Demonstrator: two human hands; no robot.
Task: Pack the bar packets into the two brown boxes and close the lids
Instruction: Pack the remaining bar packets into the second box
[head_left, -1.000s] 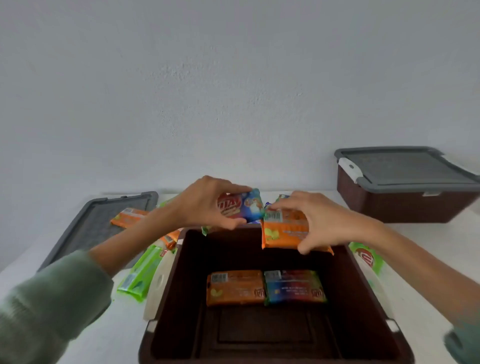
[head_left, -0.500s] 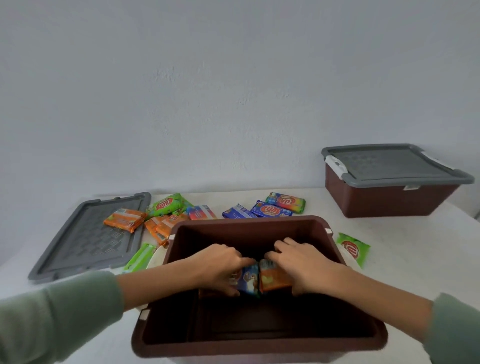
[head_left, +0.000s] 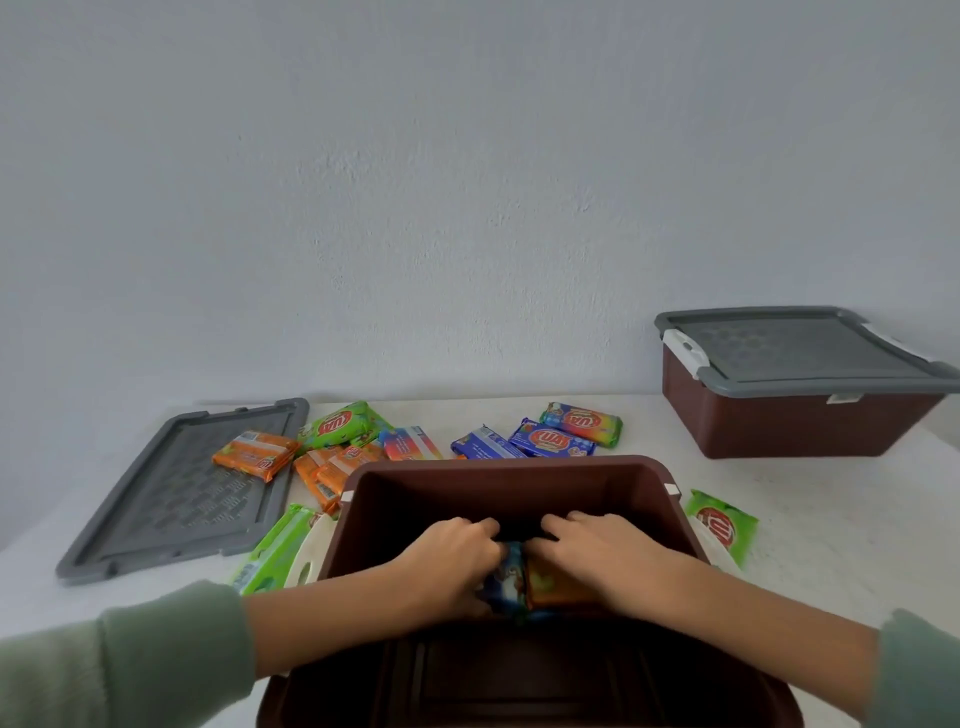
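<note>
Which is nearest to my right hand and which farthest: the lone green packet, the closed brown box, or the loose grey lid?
From the right hand:
1. Lone green packet, just right of the open box.
2. Closed brown box, far right corner.
3. Loose grey lid, far left.

Both hands are down inside the open brown box: left hand on a blue packet, right hand on an orange packet, the two packets side by side and touching. Loose packets lie on the white table behind and beside the box; one orange packet rests on the detached grey lid at left. Second brown box, far right, has its grey lid on.
</note>
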